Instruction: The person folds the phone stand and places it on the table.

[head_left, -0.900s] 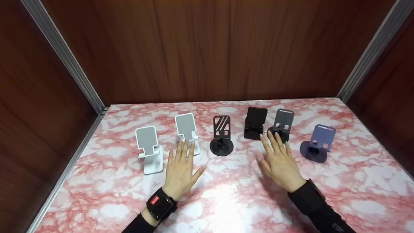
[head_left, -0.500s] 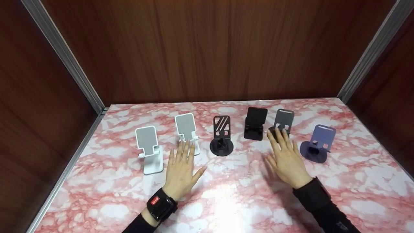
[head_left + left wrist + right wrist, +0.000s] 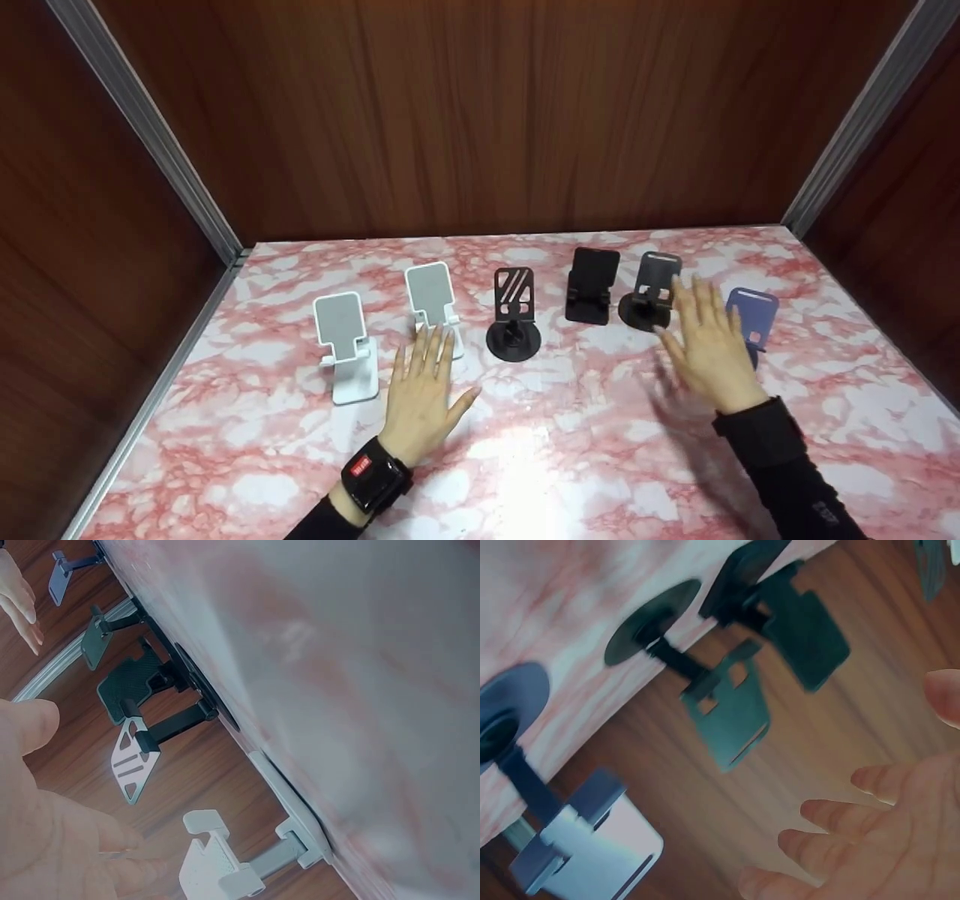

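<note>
Directions are read from each hand, with twelve o'clock toward the back panel. Nearest me, the person's left hand (image 3: 417, 409) extends palm down, fingers straight and slightly spread, holding nothing; whether it touches the marbled tabletop (image 3: 592, 465) I cannot tell. The right hand (image 3: 712, 360), likewise outstretched and empty, hovers above the surface. At the left hand's ten o'clock stands a white phone stand (image 3: 345, 341) with a grey pad. At the right hand's two o'clock, partly hidden by it, is a violet-blue phone stand (image 3: 755, 311). From the left hand, a slotted black phone stand (image 3: 514, 309) occupies half past one, and a second white stand (image 3: 431, 289) twelve. Farther, from the right hand: a dark grey phone stand (image 3: 658, 271), half past ten; a rectangular-based black stand (image 3: 592, 283), ten. Behind rises the wood-grain back panel (image 3: 510, 127).
</note>
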Tool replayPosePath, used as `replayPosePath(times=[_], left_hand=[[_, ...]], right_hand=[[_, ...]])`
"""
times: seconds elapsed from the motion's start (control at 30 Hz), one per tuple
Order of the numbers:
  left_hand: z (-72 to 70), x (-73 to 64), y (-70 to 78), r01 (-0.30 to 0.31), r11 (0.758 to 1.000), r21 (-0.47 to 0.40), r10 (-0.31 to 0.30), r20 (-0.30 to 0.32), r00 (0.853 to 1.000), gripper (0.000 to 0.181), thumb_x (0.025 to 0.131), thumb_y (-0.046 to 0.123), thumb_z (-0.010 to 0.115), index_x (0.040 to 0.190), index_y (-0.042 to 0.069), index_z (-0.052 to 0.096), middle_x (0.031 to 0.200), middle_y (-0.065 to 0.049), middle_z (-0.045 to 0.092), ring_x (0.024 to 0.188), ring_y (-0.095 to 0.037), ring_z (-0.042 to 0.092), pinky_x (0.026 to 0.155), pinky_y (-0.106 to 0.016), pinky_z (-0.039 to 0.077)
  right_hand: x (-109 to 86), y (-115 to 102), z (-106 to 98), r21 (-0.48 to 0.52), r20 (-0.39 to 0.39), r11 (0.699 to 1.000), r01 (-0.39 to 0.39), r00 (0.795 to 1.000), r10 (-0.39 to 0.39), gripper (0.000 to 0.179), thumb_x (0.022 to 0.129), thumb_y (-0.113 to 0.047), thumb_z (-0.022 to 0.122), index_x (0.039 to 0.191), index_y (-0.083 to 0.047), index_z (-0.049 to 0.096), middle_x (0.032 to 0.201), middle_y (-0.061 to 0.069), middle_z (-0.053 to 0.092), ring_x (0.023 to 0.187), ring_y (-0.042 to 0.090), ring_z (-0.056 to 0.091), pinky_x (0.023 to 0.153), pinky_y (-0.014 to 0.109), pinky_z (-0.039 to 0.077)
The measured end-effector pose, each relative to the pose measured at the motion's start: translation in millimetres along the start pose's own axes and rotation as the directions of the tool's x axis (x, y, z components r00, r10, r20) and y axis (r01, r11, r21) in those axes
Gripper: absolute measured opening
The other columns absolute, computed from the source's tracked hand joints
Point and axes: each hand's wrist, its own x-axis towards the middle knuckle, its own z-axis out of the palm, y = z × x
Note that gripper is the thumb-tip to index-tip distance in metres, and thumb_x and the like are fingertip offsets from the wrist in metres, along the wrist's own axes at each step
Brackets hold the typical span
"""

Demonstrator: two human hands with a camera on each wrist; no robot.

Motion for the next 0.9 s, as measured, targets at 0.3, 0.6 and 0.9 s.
replayPosePath(times=[0.3,0.6,0.9], left_hand=[[-0.4,0.8,2.8,-0.011,1.000,0.009,0.011,0.022,1.000,0.080,0.095,0.055,0.049,0.149,-0.002,0.032,0.154,-0.021,0.029,0.143,-0.038,0.021,0.115,-0.055,0.016],[0.4,0.7,1.8,-0.024,1.000,0.014,0.024,0.006,1.000,0.080,0.094,0.054,0.050,0.149,-0.001,0.033,0.153,-0.021,0.032,0.142,-0.038,0.023,0.114,-0.056,0.019],[1.2,-1.1,1.3,-0.026,0.999,0.018,0.026,-0.011,1.000,0.079,0.093,0.053,0.054,0.148,-0.001,0.035,0.153,-0.021,0.031,0.142,-0.038,0.023,0.115,-0.056,0.016]], right_hand=[[0.7,38.0,-16.1,0.021,-0.009,0.994,-0.111,0.994,0.111,0.070,0.104,-0.037,0.040,0.154,0.000,0.007,0.153,0.036,0.004,0.139,0.054,-0.002,0.105,0.073,-0.002],[-3.5,77.6,-29.9,0.070,-0.018,0.974,-0.214,0.976,0.216,0.073,0.104,-0.040,0.036,0.153,0.003,0.005,0.152,0.039,-0.001,0.137,0.056,-0.006,0.101,0.078,0.000],[-9.6,108.4,-27.5,0.191,-0.018,0.958,-0.212,0.975,0.219,0.071,0.104,-0.031,0.039,0.148,0.014,0.005,0.138,0.053,0.011,0.127,0.069,0.007,0.106,0.073,0.007]])
